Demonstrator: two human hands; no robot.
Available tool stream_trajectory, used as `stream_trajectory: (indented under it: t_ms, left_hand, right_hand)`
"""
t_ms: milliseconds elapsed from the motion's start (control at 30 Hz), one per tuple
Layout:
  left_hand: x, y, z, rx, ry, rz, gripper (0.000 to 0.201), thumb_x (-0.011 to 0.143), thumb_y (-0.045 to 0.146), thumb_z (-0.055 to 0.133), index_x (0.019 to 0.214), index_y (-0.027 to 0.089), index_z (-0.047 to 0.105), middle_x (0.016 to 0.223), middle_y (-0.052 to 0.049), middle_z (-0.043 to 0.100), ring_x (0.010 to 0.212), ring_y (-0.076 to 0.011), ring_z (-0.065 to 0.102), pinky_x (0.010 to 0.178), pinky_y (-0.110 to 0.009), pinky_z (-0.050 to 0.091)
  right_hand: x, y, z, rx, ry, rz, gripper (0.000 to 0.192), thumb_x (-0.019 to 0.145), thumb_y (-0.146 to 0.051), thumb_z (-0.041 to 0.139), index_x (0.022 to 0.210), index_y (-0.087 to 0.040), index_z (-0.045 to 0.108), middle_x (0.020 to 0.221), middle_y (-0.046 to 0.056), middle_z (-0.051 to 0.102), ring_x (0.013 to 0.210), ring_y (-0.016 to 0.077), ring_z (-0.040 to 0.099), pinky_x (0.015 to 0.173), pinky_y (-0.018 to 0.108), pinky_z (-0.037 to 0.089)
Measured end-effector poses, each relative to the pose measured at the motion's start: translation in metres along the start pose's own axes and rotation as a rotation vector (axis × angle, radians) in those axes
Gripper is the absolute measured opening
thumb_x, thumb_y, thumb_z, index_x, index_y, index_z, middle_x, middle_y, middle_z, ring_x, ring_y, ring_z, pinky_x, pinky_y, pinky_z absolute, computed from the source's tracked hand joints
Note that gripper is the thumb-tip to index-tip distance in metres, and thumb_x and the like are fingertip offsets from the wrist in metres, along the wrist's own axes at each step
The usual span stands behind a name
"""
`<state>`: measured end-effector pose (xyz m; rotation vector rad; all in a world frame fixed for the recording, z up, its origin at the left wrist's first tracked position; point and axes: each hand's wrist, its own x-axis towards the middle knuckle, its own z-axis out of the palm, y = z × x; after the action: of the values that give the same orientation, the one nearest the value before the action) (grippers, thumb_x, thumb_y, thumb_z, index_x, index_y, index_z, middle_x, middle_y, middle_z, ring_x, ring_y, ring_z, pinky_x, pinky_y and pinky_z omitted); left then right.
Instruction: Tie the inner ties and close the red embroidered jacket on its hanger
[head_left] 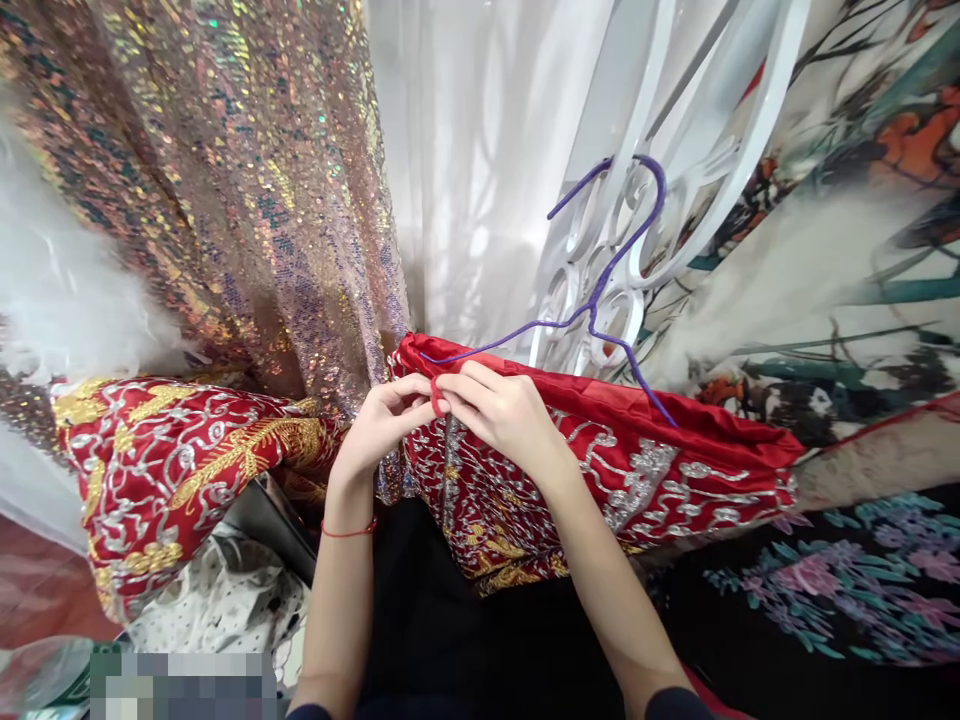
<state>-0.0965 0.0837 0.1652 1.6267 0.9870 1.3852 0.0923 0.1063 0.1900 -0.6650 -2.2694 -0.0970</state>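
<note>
Left hand (pixel 386 420) and right hand (pixel 502 410) pinch the red garment (pixel 600 470) at its top edge, under the purple hanger (pixel 600 290)

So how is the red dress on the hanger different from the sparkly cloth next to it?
The red embroidered garment is satin with silver and gold thread patterns; the sequin fabric glitters all over in tiny pink-gold discs. The red garment is on a purple hanger and both hands, left and right, pinch its top edge; the sequin fabric hangs untouched. Both are shiny and drape downward.
</note>
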Motion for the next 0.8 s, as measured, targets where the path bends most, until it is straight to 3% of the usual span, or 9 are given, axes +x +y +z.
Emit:
stream_trajectory:
  t_ms: [133, 200, 300, 400, 567, 800]
  left_hand:
    - [-0.004, 0.000, 0.001, 0.008, 0.044, 0.038, 0.028, 0.081, 0.044, 0.076, 0.079, 0.017, 0.072, 0.082, -0.003, 0.066, 0.076, -0.0133, 0.057, 0.074, -0.026, 0.047]
    - [-0.008, 0.002, 0.004, 0.028, 0.084, 0.061, 0.027, 0.085, 0.044, 0.072, 0.083, 0.017, 0.069, 0.079, -0.002, 0.065, 0.071, -0.0119, 0.057, 0.071, -0.025, 0.047]
    - [-0.009, 0.002, 0.010, 0.100, 0.149, 0.108, 0.022, 0.095, 0.041, 0.058, 0.092, 0.019, 0.058, 0.062, 0.004, 0.056, 0.056, -0.0086, 0.048, 0.059, -0.021, 0.039]
    - [-0.004, -0.006, 0.013, 0.338, 0.244, 0.180, 0.014, 0.099, 0.033, 0.048, 0.092, 0.020, 0.049, 0.056, 0.008, 0.047, 0.049, -0.0074, 0.038, 0.054, -0.020, 0.031]
    - [0.012, -0.024, 0.015, 0.605, 0.415, 0.264, 0.008, 0.099, 0.028, 0.045, 0.096, 0.021, 0.047, 0.067, 0.006, 0.051, 0.054, -0.0086, 0.047, 0.058, -0.020, 0.035]
    - [0.021, -0.030, 0.013, 0.725, 0.496, 0.305, 0.012, 0.102, 0.029, 0.042, 0.102, 0.021, 0.051, 0.072, 0.002, 0.061, 0.054, -0.0095, 0.054, 0.055, -0.021, 0.036]
  right_hand:
    - [0.001, -0.006, 0.006, 0.002, 0.071, 0.044, 0.025, 0.102, -0.026, 0.045, 0.103, -0.018, 0.069, 0.093, 0.004, 0.070, 0.069, 0.0115, 0.063, 0.057, 0.022, 0.041]
    - [0.000, -0.008, 0.010, 0.002, 0.134, 0.068, 0.020, 0.099, -0.023, 0.047, 0.097, -0.018, 0.067, 0.091, 0.004, 0.071, 0.067, 0.0107, 0.063, 0.056, 0.022, 0.041]
    - [-0.003, -0.009, 0.013, -0.073, 0.239, 0.106, 0.014, 0.093, -0.018, 0.050, 0.091, -0.017, 0.064, 0.085, 0.002, 0.070, 0.060, 0.0095, 0.059, 0.054, 0.022, 0.038]
    - [-0.005, -0.005, 0.011, -0.197, 0.297, 0.169, 0.011, 0.089, -0.017, 0.051, 0.086, -0.018, 0.061, 0.078, 0.000, 0.067, 0.056, 0.0095, 0.055, 0.051, 0.024, 0.034]
    - [-0.010, 0.003, 0.003, -0.371, 0.250, 0.212, 0.012, 0.086, -0.019, 0.049, 0.083, -0.017, 0.061, 0.075, 0.000, 0.066, 0.054, 0.0103, 0.052, 0.049, 0.025, 0.029]
    - [-0.018, 0.009, 0.004, -0.430, 0.245, 0.246, 0.016, 0.085, -0.018, 0.048, 0.081, -0.017, 0.063, 0.069, -0.001, 0.068, 0.052, 0.0109, 0.053, 0.048, 0.026, 0.024]
